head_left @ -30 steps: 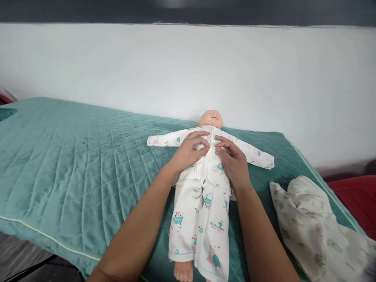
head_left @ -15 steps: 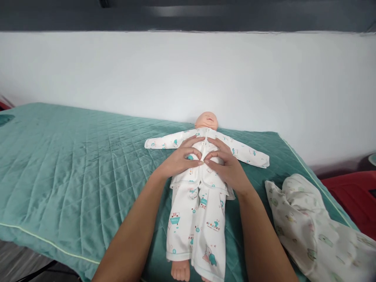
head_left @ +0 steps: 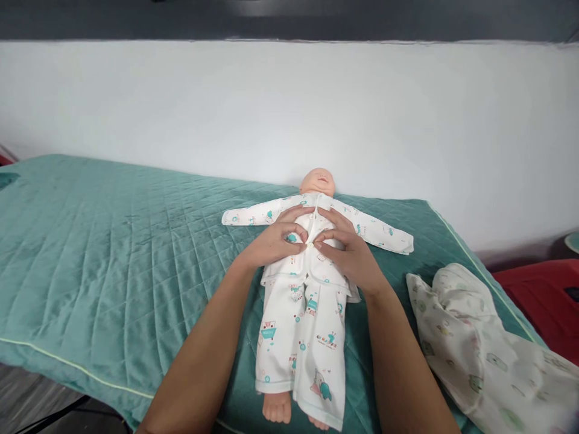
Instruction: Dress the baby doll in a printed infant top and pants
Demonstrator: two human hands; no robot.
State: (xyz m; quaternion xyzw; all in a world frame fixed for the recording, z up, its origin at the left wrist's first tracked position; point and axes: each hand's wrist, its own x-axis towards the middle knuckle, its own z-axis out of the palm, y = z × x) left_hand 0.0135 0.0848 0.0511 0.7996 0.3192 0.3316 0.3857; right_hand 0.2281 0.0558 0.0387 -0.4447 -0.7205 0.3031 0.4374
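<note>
Doll (head_left: 318,182) on its back on the green quilted cover (head_left: 136,259), toward the right end. Head close to the white wall (head_left: 289,108), feet toward the person. Bald head, smooth and pinkish tan.

Clothing: white two-piece set. Jacket (head_left: 296,265) front-fastened, scattered with small teal and reddish motifs. Sleeves spread wide to both sides, lying flat-looking on the cover. Front edges run together down the chest and part a little at the hem; hem flares out past the hip on the view's right. Trousers (head_left: 301,349) in matching print, larger figures, among them a boat-like shape on one leg; some lettering, too small to read. Legs straight, slightly creased. One bare foot (head_left: 277,407) shows toes; the other is mostly under its cuff.

Left hand (head_left: 275,242): grip closed, thumb and forefinger pinching the jacket's front edge beside a pale button (head_left: 310,245). Right hand (head_left: 350,253): grip likewise pinched on the opposite edge, tips just beside the button. Whether the button is through its hole, cannot tell.

Nearby, right: crumpled white printed cloth (head_left: 474,343) on the cover; red object (head_left: 543,301) beyond its edge.
</note>
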